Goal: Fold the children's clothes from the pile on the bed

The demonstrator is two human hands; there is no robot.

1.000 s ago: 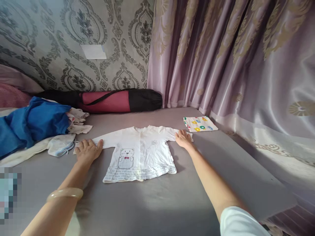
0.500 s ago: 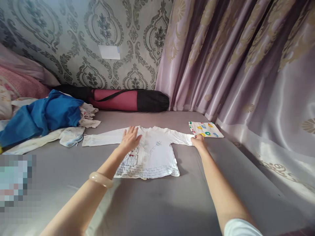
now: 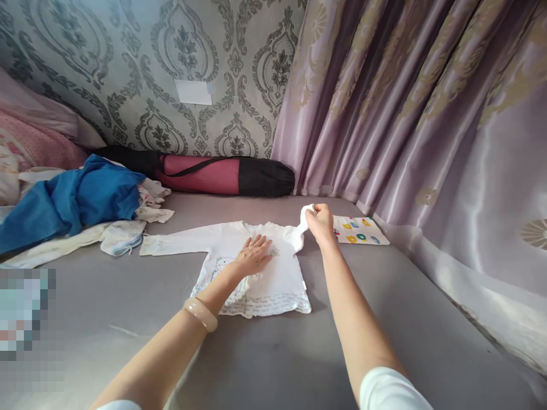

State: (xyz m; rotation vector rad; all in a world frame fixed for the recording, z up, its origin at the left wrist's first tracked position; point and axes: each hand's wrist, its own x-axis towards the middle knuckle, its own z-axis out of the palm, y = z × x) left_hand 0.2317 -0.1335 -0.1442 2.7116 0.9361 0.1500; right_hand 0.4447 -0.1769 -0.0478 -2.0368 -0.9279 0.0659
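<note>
A small white long-sleeved shirt (image 3: 277, 279) with printed drawings lies spread on the grey sheet (image 3: 273, 364). On its chest rests my left hand (image 3: 255, 255), palm down with the fingers spread. My right hand (image 3: 320, 222) pinches the cuff of the sleeve on the right and holds it raised above the sheet, so that sleeve is bent upward. The other sleeve lies stretched out to the left. Just right of my right hand is a folded cloth (image 3: 361, 230) with colourful prints, partly hidden by that hand.
A blue garment (image 3: 81, 196) tops a heap of clothes at the left, with a pale folded item (image 3: 122, 236) beside it. A red and black long bag (image 3: 205, 173) lies along the wall. Purple curtains (image 3: 384, 114) hang at the right.
My right hand has lifted the sleeve's cuff off the sheet and moved it up and to the left. My left hand has moved right and down onto the middle of the chest.
</note>
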